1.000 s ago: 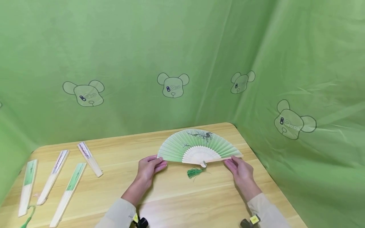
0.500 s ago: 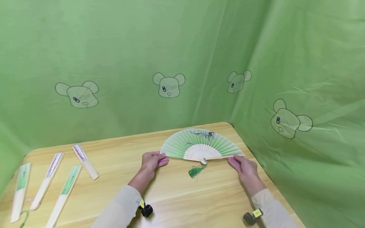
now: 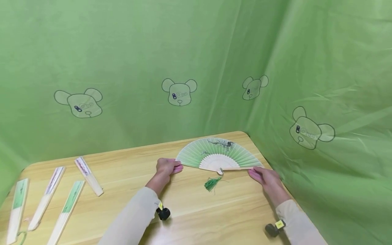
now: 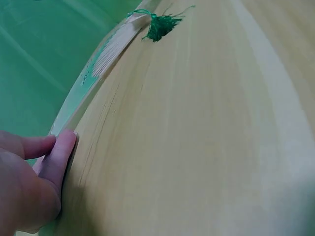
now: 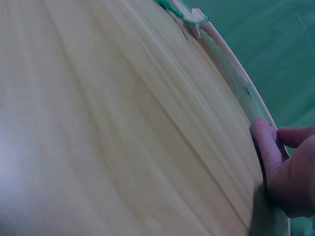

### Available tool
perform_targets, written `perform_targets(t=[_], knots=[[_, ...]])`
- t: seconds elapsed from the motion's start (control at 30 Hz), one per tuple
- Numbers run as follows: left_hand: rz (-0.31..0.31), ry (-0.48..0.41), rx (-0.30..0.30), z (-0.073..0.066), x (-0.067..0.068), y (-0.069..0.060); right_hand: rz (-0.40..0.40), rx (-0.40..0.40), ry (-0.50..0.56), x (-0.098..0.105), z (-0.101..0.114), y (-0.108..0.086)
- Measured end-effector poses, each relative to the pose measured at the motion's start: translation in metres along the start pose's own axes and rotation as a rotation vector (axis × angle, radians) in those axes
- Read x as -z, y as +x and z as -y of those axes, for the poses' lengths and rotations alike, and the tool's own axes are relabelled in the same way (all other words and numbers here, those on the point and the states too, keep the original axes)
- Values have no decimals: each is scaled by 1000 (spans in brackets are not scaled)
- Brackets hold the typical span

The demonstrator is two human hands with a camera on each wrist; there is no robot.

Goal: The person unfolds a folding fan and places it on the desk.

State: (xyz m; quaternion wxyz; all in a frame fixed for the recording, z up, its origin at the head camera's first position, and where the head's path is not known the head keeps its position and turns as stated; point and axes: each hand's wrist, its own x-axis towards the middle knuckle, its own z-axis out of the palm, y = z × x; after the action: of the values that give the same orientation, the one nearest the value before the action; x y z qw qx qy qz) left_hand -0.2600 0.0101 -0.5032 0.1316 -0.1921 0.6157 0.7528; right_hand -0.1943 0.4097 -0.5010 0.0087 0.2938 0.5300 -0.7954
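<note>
A green folding fan (image 3: pixel 196 153) with a dark branch print is spread wide near the table's back right, its pale ribs meeting at the near side, where a green tassel (image 3: pixel 212 183) hangs. My left hand (image 3: pixel 165 167) pinches the fan's left end between thumb and fingers. At the opposite end, my right hand (image 3: pixel 267 177) pinches the outer rib. In the left wrist view the left hand (image 4: pixel 32 172) grips the fan's edge (image 4: pixel 69 110); in the right wrist view the right hand (image 5: pixel 290 167) does likewise on the rib (image 5: pixel 236 61).
Several closed fans lie at the left of the wooden table (image 3: pixel 122 211): one green and white (image 3: pixel 18 204), one with a purple print (image 3: pixel 47 197), another green (image 3: pixel 67 211) and a farther purple-printed one (image 3: pixel 88 175). Green cloth (image 3: pixel 128 51) with bear-head prints stands behind and right.
The head view has shifted, so the closed fans appear farther left. Both hands, still holding the spread fan, appear slightly farther right.
</note>
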Motion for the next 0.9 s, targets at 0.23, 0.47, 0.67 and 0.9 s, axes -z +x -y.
perform_targets(t=[0.23, 0.47, 0.67, 0.9], knots=[[17, 26, -20, -5, -8, 7, 9, 5, -97, 12, 6, 10], [1, 79, -19, -10, -15, 11, -24, 45, -275, 27, 13, 10], [-35, 144, -13, -16, -21, 16, -64, 79, -304, 29, 12, 12], [-51, 211, 6, -19, -25, 21, -111, 124, -293, 30, 8, 18]])
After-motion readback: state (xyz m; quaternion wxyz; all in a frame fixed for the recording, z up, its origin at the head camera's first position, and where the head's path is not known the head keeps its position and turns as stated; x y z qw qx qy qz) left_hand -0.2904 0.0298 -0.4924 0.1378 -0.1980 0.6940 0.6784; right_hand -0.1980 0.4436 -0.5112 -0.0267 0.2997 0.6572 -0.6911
